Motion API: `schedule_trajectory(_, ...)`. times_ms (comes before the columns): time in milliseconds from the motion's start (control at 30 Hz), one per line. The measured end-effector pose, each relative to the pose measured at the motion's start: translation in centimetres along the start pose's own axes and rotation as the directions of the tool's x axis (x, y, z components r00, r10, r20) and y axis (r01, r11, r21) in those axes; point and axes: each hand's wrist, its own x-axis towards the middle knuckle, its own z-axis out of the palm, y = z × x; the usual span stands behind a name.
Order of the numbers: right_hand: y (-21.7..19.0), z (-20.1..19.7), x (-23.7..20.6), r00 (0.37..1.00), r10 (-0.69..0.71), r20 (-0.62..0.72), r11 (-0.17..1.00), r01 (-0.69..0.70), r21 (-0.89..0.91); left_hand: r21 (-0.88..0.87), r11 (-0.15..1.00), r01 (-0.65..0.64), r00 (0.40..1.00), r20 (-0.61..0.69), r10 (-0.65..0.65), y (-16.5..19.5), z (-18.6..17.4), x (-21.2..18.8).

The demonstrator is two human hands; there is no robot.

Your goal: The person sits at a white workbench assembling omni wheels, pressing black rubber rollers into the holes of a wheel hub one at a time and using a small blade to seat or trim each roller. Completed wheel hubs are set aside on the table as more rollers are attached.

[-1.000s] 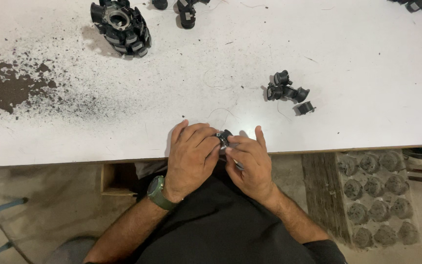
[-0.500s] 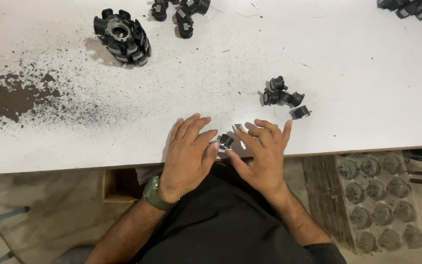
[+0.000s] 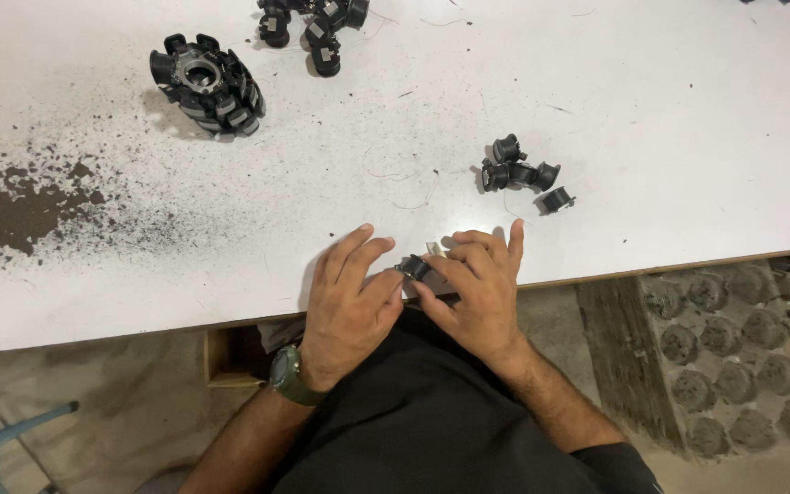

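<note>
My left hand (image 3: 351, 300) and my right hand (image 3: 474, 285) rest together at the near edge of a white table (image 3: 669, 101). Between their fingertips they pinch a small black spool-like part (image 3: 412, 267) with a pale tab beside it. A green watch sits on my left wrist. A little beyond my right hand lies a cluster of small black spools (image 3: 516, 173) with one more spool (image 3: 555, 198) just to its right.
A round black ring of spools (image 3: 208, 84) sits at the far left. More black spools (image 3: 314, 26) lie at the top edge. Dark dust (image 3: 11, 206) spreads over the table's left side. Round grey lumps (image 3: 733, 348) lie on the floor to the right.
Both hands have slid slightly forward onto the table and the fingers have spread, still working the small black part between them.
</note>
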Motion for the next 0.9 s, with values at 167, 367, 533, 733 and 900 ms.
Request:
schedule_trajectory(167, 0.0, -0.2, 0.0, 0.999, -0.037, 0.017, 0.999, 0.037, 0.003, -0.094, 0.993, 0.068, 0.998, -0.013, -0.069, 0.7, -0.1, 1.1)
schedule_trajectory(367, 0.1, -0.5, 0.0, 1.0, -0.007, 0.029, 1.0, 0.006, 0.025, -0.202, 0.94, 0.275, 0.961, 0.086, -0.263, 0.7, -1.0, 1.4)
schedule_trajectory(533, -0.3, -0.7, -0.2, 1.0, 0.013, -0.011, 0.998, -0.012, 0.063, -0.158, 0.945, 0.284, 0.958, 0.079, -0.275, 0.7, -0.8, 1.2)
schedule_trajectory(733, -1.0, 0.0, -1.5, 0.988, -0.047, -0.145, 0.96, 0.085, 0.265, -0.202, 0.954, 0.22, 0.975, 0.063, -0.212, 0.9, 0.4, 0.8)
schedule_trajectory(900, -0.9, 1.2, -2.2, 0.992, -0.031, -0.123, 0.946, 0.069, 0.316, -0.254, 0.954, 0.157, 0.986, -0.008, -0.165, 0.7, 1.1, 0.3)
